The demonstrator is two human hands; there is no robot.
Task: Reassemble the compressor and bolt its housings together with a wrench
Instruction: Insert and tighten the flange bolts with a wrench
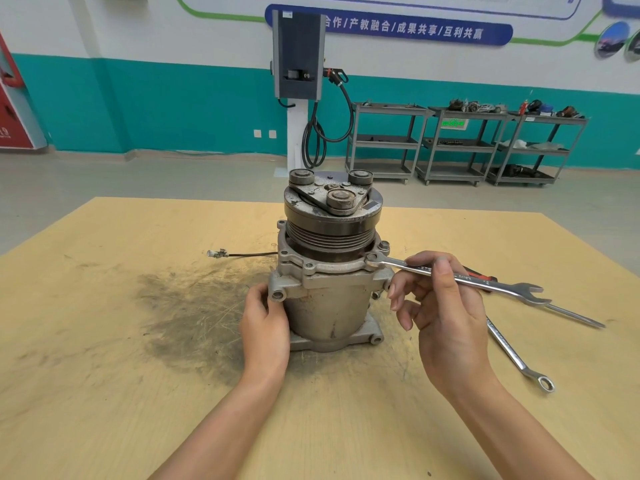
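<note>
The grey compressor (329, 306) stands upright on the wooden table (104, 341), its black grooved pulley (332, 216) on top. My left hand (265, 327) holds the left side of its housing, thumb by a mounting ear. My right hand (446, 313) pinches the shaft of a combination wrench (485, 280). The wrench's ring end (372, 259) sits on a bolt at the right of the upper flange. Its open-jaw end points right, above the table.
A second wrench (519, 360) lies on the table to the right of my right hand, and a screwdriver with a red handle (571, 315) lies behind it. A black wire with a connector (218, 253) trails left from the compressor. Dark grease stains the table at left.
</note>
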